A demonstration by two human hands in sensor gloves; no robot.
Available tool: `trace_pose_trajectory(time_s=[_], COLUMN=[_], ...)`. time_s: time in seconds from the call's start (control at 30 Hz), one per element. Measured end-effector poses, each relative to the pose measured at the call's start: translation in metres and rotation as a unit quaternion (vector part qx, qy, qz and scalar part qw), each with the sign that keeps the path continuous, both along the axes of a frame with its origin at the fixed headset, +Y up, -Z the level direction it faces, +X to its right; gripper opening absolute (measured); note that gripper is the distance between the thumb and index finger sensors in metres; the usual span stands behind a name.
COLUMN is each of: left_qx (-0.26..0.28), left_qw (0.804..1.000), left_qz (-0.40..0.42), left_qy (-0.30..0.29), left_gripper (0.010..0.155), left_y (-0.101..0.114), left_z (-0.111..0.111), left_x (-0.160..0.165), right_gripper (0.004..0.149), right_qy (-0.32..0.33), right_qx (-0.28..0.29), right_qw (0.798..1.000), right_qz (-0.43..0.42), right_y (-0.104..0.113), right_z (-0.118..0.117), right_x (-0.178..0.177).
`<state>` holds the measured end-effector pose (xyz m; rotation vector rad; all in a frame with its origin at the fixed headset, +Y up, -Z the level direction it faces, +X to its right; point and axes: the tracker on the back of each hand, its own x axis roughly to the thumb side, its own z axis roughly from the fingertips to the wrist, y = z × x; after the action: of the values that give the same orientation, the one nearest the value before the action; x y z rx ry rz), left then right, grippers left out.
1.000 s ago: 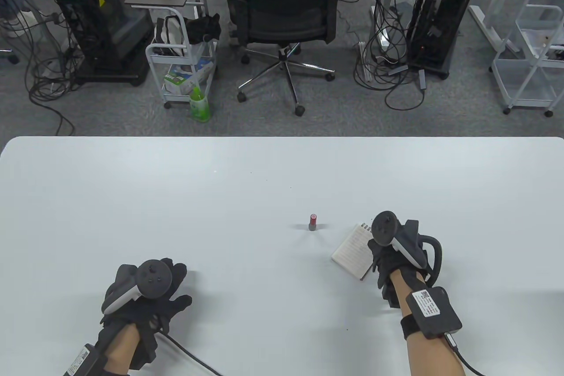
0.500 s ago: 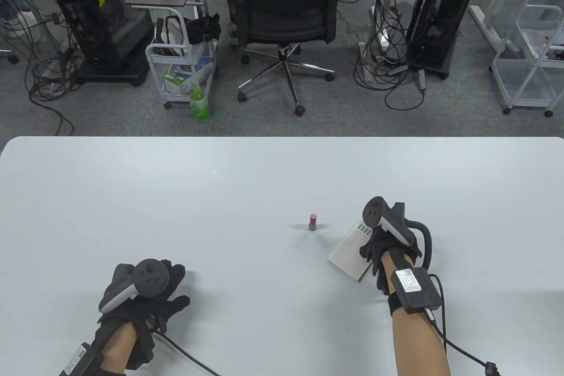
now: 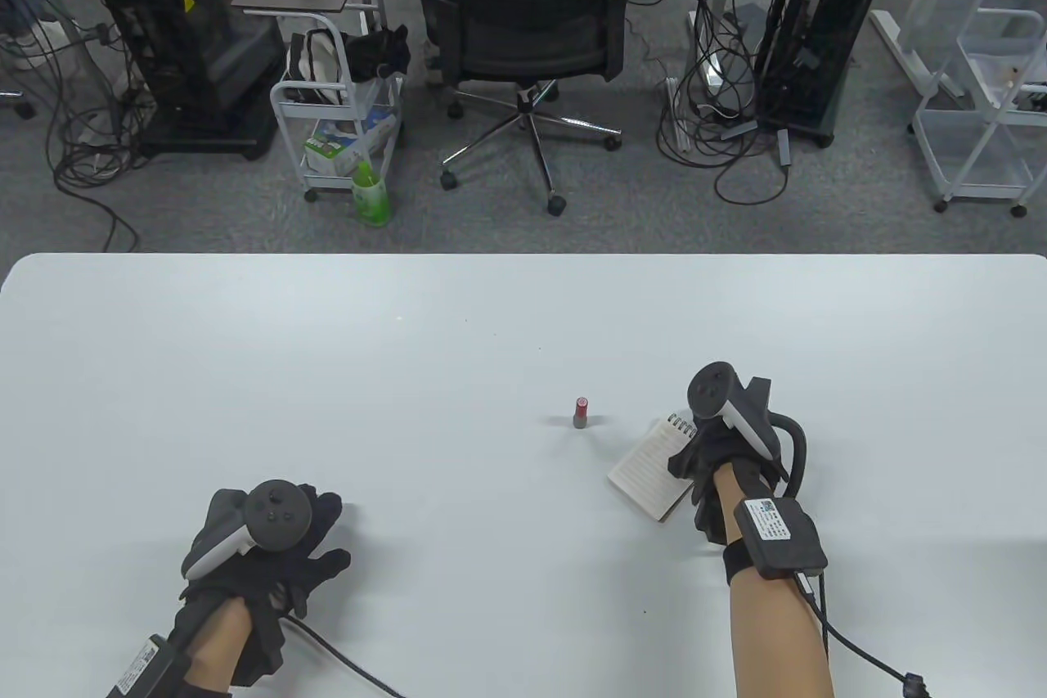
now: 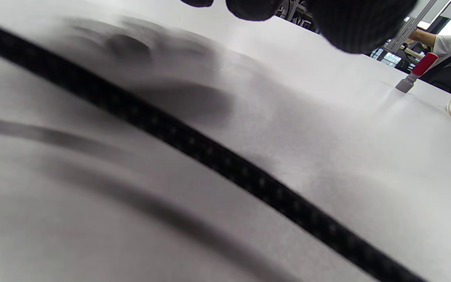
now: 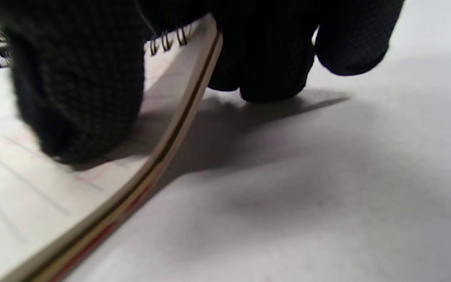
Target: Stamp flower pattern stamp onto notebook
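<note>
Task progress: barely started, by my read. Nothing is stamped that I can see, and the stamp stands untouched, so picking it up and pressing it to the page are both left.
Wide white matte table (image 3: 327, 371): it runs far out ahead of my fingers on both sides, and both my hands sit at its near edge.
Room beyond: grey carpet past the far table edge, with a black mesh office chair (image 3: 532, 2) on a chrome star base straight ahead, black computer towers on either side of it, a white wire cart with a green bottle beside it, and loose cables everywhere.
My left hand (image 3: 262, 542): well off to the left of the action, palm down over the bare table, fingers spread loosely and holding nothing. Whether they touch the surface I cannot tell.
My right hand (image 3: 728, 452): it grips the small cream lined spiral-bound notebook (image 3: 650, 469). In the right wrist view my thumb (image 5: 76, 86) presses on the lined page while the other fingers curl under the edge by the wire coils, so that side is tipped up off the table.
Notebook position: open, angled, the free part of it sticking out to the left of my right fingers.
Small red-topped grey-based flower pattern stamp (image 3: 581, 412): upright, just past the notebook's far left corner, near my right fingers and clear of them.
Judgement: I'm placing the page, then I go for the stamp.
</note>
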<state>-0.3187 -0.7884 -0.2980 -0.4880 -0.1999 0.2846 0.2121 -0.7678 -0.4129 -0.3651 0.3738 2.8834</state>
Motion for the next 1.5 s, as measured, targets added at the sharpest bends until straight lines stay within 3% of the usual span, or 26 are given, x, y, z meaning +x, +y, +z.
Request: trace_pose_trajectory(time_s=[0.17,0.3,0.4,0.57,0.73,0.9,1.0,1.1,1.17,1.23,1.37,1.5], left_qx=[-0.005,0.0,0.004,0.009,0.011,0.01,0.01,0.012,0.013,0.011,0.007,0.003], left_qw=[1.0,1.0,1.0,1.0,1.0,1.0,1.0,1.0,1.0,1.0,1.0,1.0], left_qz=[0.001,0.003,0.003,0.005,0.007,0.006,0.008,0.006,0.005,0.005,0.005,0.005], left_qy=[0.001,-0.004,-0.007,-0.01,-0.014,-0.017,-0.019,-0.023,-0.024,-0.026,-0.026,-0.027], left_gripper=[0.08,0.08,0.08,0.08,0.08,0.08,0.08,0.08,0.08,0.08,0.08,0.079], left_y=[0.0,0.003,0.005,0.007,0.006,0.006,0.006,0.006,0.006,0.006,0.005,0.005], left_z=[0.001,0.002,0.002,0.003,0.002,0.003,0.004,0.003,0.003,0.003,0.003,0.003], left_x=[0.0,0.001,0.002,0.002,0.003,0.003,0.004,0.005,0.005,0.006,0.006,0.006], right_gripper=[0.068,0.063,0.06,0.054,0.053,0.052,0.052,0.051,0.051,0.051,0.048,0.052], right_qy=[0.0,0.014,0.037,0.105,0.195,0.291,0.33,0.334,0.331,0.311,0.29,0.305], right_qx=[0.031,0.071,0.086,0.109,0.085,0.012,-0.064,-0.128,-0.135,-0.125,-0.05,-0.024], right_qw=[0.998,0.987,0.98,0.974,0.956,0.923,0.894,0.879,0.883,0.902,0.942,0.949], right_qz=[-0.046,-0.147,-0.175,-0.171,-0.201,-0.251,-0.296,-0.314,-0.305,-0.274,-0.164,-0.079], right_y=[0.019,0.051,0.071,0.113,0.131,0.117,0.092,0.063,0.052,0.038,0.028,0.026], right_z=[0.007,0.022,0.033,0.061,0.087,0.105,0.108,0.102,0.096,0.087,0.077,0.077], right_x=[0.004,0.006,-0.001,-0.029,-0.074,-0.131,-0.162,-0.182,-0.188,-0.194,-0.205,-0.213])
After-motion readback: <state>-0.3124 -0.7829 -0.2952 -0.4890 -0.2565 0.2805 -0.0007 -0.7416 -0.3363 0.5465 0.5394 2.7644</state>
